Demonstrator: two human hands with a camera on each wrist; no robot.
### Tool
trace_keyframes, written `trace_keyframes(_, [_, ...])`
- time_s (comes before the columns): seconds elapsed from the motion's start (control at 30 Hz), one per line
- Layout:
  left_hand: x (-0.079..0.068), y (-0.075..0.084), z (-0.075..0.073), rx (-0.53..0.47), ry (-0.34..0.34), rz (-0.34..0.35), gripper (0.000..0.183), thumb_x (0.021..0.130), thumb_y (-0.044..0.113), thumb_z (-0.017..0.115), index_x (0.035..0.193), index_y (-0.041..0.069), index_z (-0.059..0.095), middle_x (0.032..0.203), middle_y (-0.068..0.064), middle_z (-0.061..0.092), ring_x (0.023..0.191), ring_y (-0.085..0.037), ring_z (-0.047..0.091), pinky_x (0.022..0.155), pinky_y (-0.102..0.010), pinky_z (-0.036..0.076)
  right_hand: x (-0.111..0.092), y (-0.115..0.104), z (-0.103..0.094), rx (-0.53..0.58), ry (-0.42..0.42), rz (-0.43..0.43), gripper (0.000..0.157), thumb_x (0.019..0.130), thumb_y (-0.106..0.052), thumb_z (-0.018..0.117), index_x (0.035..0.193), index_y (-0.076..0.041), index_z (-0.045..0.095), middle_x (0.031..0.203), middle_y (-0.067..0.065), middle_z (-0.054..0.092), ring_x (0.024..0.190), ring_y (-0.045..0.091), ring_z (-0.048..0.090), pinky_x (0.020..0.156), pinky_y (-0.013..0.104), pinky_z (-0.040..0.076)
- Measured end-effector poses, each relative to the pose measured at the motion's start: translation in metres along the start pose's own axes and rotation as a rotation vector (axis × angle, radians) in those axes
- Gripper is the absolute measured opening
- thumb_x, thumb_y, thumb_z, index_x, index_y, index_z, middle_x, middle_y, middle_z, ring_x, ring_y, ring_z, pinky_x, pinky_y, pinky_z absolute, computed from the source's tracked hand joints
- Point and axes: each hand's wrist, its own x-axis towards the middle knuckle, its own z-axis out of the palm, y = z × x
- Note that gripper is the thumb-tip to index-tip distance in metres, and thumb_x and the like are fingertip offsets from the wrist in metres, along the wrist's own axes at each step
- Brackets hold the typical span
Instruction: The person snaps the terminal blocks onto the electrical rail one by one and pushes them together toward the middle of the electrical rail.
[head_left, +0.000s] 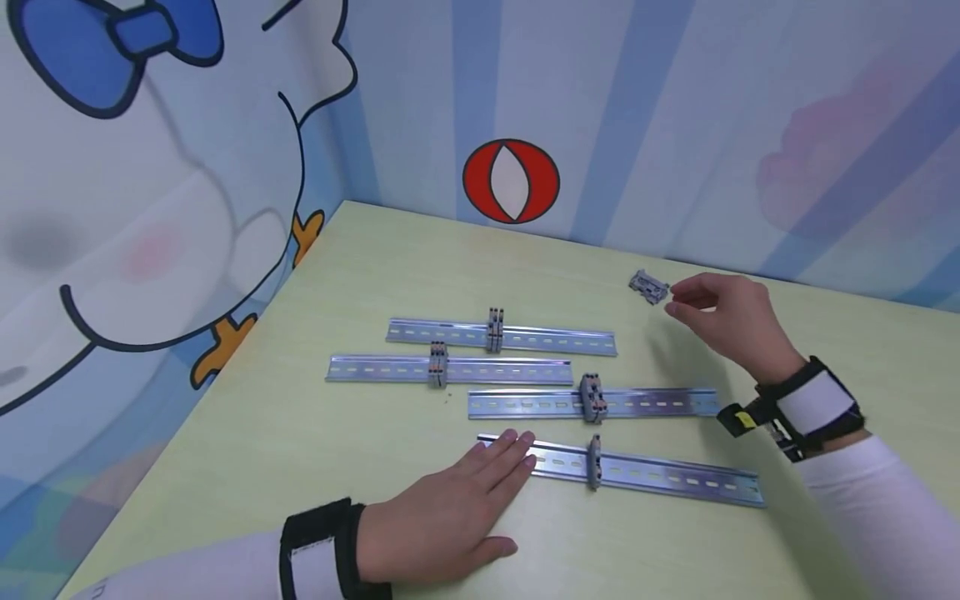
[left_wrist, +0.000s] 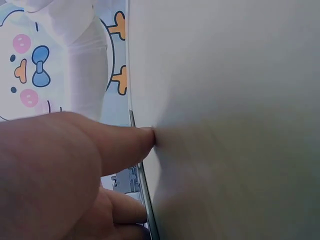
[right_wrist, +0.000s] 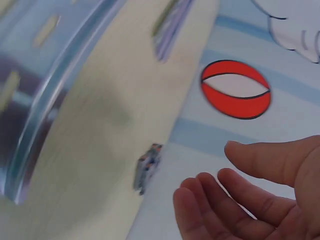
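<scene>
My left hand (head_left: 457, 508) lies palm down with its fingers straight, fingertips resting on the left end of the nearest slotted metal DIN rail (head_left: 675, 477). One thin grey terminal block (head_left: 594, 462) stands upright across that rail. Toward the back right, my right hand (head_left: 723, 321) hovers with thumb and fingers apart. Its fingertips come close to a few loose grey terminal blocks (head_left: 648, 287) lying on the table. In the right wrist view, a gap shows between these loose blocks (right_wrist: 148, 168) and the fingers, and nothing is held.
Three more DIN rails lie behind the nearest one: a back rail (head_left: 558, 341), a left rail (head_left: 510, 371) and a middle rail (head_left: 660, 402). Each carries grey terminal blocks (head_left: 592, 398). Walls with cartoon prints border the pale table (head_left: 300, 433) at left and back.
</scene>
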Motion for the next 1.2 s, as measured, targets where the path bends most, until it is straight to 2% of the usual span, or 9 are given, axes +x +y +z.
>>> trace_keyframes(0.17, [0.0, -0.001, -0.001, -0.027, -0.021, -0.003, 0.072, 0.1, 0.045, 0.049, 0.154, 0.004, 0.026, 0.166, -0.013, 0.011, 0.153, -0.025, 0.008, 0.122, -0.04, 0.023, 0.025, 0.014, 0.014, -0.059, -0.001, -0.045, 0.029, 0.089, -0.006, 0.068, 0.115, 0.008, 0.069, 0.113, 0.031, 0.07, 0.099, 0.046, 0.068, 0.08, 0.056, 0.055])
trace_keyframes(0.37, [-0.001, 0.0, -0.001, 0.001, -0.002, -0.001, 0.072, 0.1, 0.046, 0.049, 0.154, 0.003, 0.028, 0.166, -0.014, 0.014, 0.152, -0.026, 0.011, 0.122, -0.04, 0.024, 0.046, 0.018, 0.03, -0.215, -0.054, -0.083, 0.038, 0.085, -0.006, 0.072, 0.12, 0.008, 0.067, 0.114, 0.032, 0.069, 0.1, 0.046, 0.066, 0.08, 0.055, 0.053])
trace_keyframes(0.6, [0.0, 0.0, -0.003, -0.032, -0.037, -0.017, 0.073, 0.1, 0.047, 0.049, 0.155, 0.006, 0.025, 0.167, -0.01, 0.011, 0.153, -0.023, 0.007, 0.122, -0.039, 0.022, 0.057, 0.015, 0.038, -0.289, -0.07, -0.017, 0.038, 0.082, -0.005, 0.075, 0.116, 0.009, 0.067, 0.11, 0.032, 0.07, 0.099, 0.045, 0.066, 0.083, 0.055, 0.052])
trace_keyframes(0.83, [0.0, 0.0, -0.002, -0.029, -0.022, -0.013, 0.073, 0.1, 0.047, 0.048, 0.155, 0.006, 0.025, 0.167, -0.011, 0.011, 0.153, -0.024, 0.008, 0.123, -0.039, 0.022, 0.056, 0.012, 0.034, -0.273, -0.056, -0.027, 0.033, 0.078, 0.002, 0.074, 0.109, 0.011, 0.069, 0.097, 0.032, 0.072, 0.088, 0.042, 0.069, 0.076, 0.053, 0.054])
trace_keyframes(1.07, [0.0, -0.001, -0.002, -0.025, -0.019, -0.011, 0.073, 0.1, 0.047, 0.049, 0.155, 0.006, 0.024, 0.167, -0.011, 0.012, 0.153, -0.024, 0.009, 0.123, -0.039, 0.022, 0.054, 0.012, 0.029, -0.146, -0.151, 0.044, 0.043, 0.078, -0.007, 0.079, 0.115, 0.01, 0.067, 0.108, 0.033, 0.069, 0.097, 0.043, 0.067, 0.078, 0.052, 0.055])
trace_keyframes(1.2, [0.0, -0.001, -0.002, -0.038, -0.021, -0.01, 0.073, 0.1, 0.047, 0.049, 0.156, 0.006, 0.024, 0.167, -0.01, 0.011, 0.153, -0.023, 0.008, 0.123, -0.039, 0.022, 0.053, 0.011, 0.024, -0.129, -0.174, 0.068, 0.049, 0.08, -0.012, 0.077, 0.122, 0.01, 0.063, 0.112, 0.034, 0.068, 0.1, 0.043, 0.067, 0.08, 0.053, 0.055])
